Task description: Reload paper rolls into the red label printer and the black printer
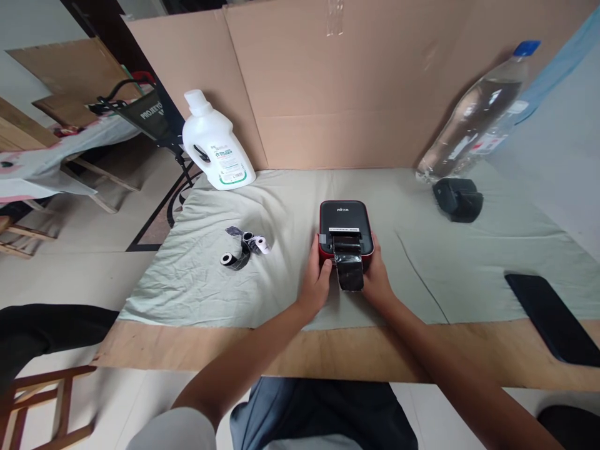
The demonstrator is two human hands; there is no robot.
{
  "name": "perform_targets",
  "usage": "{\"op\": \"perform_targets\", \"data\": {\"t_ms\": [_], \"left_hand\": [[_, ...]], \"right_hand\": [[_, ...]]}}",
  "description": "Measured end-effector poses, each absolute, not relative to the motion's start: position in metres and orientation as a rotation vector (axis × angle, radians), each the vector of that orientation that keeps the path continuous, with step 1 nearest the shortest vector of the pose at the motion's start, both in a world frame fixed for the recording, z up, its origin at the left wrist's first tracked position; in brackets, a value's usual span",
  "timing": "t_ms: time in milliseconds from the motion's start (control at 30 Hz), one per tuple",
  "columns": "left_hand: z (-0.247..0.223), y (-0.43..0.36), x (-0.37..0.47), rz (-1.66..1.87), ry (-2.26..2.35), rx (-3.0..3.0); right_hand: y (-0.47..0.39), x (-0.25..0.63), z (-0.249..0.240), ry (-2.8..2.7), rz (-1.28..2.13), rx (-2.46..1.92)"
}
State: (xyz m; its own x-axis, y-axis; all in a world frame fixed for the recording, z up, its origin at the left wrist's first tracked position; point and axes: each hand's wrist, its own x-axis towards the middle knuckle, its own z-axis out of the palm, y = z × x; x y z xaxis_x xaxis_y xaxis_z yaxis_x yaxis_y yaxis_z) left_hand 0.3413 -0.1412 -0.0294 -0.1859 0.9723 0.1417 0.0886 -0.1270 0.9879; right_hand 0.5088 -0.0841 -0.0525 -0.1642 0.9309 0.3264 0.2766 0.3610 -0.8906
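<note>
A small black label printer (345,215) with red edges sits in the middle of the cloth, between my two hands. A strip of shiny black film (349,272) hangs out of its slot towards me. My left hand (317,281) grips the printer's left side, thumb at the near corner. On the right side, my right hand (376,275) holds it too, its fingers partly hidden behind the printer and film. Left of the printer lie small rolls of black ribbon (241,256) and a white roll (260,244), partly unwound.
A white detergent bottle (218,147) stands at the back left, before a cardboard wall (300,81). At the right are large clear bottles (478,119), a black object (458,199) and a dark phone (555,317). The table's bare wooden edge (197,350) runs along the front.
</note>
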Motion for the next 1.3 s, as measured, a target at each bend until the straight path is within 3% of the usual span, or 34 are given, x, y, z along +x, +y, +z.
{"op": "perform_targets", "data": {"t_ms": [667,1300], "left_hand": [[-0.053,-0.119,0.325,1.551,1.363,1.497],[-0.048,-0.112,0.317,1.554,1.427,1.641]], "right_hand": [[-0.073,0.521,-0.050,-1.687,0.706,-1.088],[-0.051,0.526,-0.027,-1.979,0.451,-1.039]]}}
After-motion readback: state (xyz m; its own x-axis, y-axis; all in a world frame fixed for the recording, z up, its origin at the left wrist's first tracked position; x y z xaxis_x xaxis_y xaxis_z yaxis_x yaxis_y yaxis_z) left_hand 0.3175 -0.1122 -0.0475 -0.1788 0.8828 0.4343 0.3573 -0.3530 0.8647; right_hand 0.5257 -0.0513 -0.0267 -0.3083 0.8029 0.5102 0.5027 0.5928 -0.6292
